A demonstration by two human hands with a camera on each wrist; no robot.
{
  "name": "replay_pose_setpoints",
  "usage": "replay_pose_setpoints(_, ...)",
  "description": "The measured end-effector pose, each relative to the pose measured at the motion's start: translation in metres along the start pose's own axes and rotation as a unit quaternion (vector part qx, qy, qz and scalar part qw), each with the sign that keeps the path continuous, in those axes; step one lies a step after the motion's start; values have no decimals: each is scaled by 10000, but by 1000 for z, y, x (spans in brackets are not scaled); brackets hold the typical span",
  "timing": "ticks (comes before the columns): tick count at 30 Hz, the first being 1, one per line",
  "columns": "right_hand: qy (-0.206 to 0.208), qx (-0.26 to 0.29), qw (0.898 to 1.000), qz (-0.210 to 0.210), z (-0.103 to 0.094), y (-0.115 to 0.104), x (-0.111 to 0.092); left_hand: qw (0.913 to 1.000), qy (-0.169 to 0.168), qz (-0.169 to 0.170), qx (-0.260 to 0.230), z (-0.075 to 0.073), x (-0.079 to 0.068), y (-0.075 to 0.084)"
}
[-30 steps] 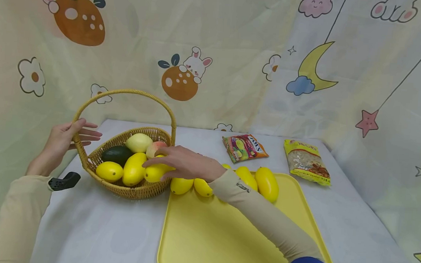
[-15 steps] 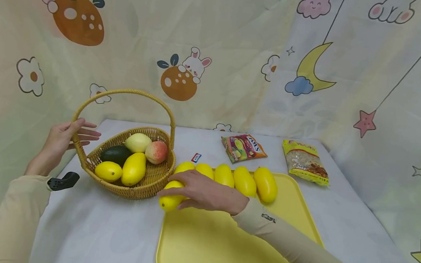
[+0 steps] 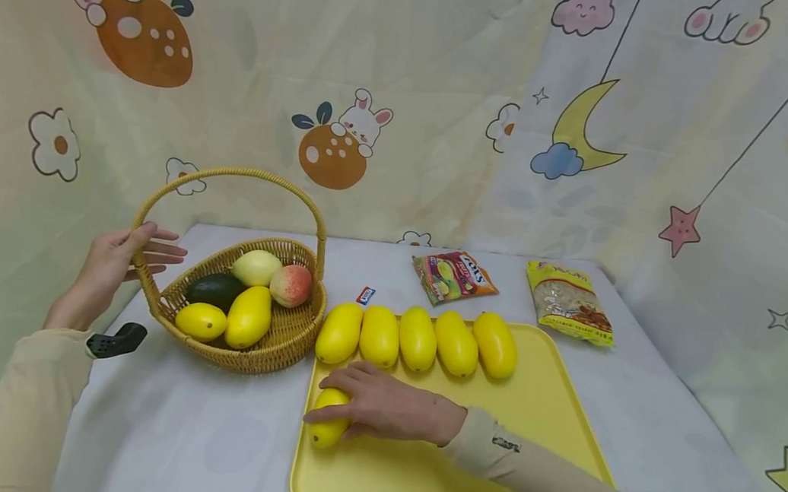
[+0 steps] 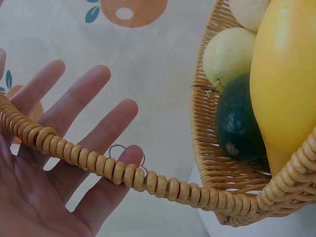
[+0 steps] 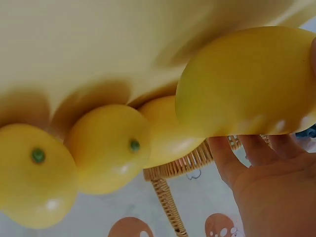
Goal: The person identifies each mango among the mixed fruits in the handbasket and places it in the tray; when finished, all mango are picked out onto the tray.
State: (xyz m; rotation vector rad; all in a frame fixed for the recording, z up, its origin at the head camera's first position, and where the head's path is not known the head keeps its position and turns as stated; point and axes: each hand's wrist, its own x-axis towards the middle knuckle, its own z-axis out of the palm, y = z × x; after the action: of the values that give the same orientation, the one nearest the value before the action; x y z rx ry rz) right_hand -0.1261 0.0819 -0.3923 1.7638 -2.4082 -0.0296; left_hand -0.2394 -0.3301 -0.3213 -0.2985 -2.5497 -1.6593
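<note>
In the head view, my right hand (image 3: pixel 390 404) grips a yellow mango (image 3: pixel 328 430) at the left side of the yellow tray (image 3: pixel 418 488); whether the fruit touches the tray I cannot tell. Its fingers also show beneath the mango (image 5: pixel 247 81) in the right wrist view. Several more mangoes (image 3: pixel 418 339) lie in a row along the tray's back edge. My left hand (image 3: pixel 107 268) is at the left side of the wicker basket's handle (image 3: pixel 255 173). Straight, spread fingers (image 4: pixel 89 89) lie behind the handle in the left wrist view, not curled round it.
The basket (image 3: pixel 262 365) holds a peach (image 3: pixel 291 285), a pale green pear-like fruit (image 3: pixel 257 268), a dark green fruit (image 3: pixel 215 291), a lemon (image 3: pixel 201 322) and a large yellow fruit (image 3: pixel 249 317). Behind the tray lie a candy bag (image 3: pixel 456 278), a small wrapper (image 3: pixel 366 296) and another bag (image 3: pixel 571 302).
My right hand has carried the mango out of the basket, rightward and toward me over the tray. The left hand has stayed at the handle.
</note>
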Motion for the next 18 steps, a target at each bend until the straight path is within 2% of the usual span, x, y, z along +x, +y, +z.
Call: replay_pose_setpoints(18, 103, -140, 9997, -157, 7, -8, -3, 10000, 7, -1, 17, 1, -1, 0)
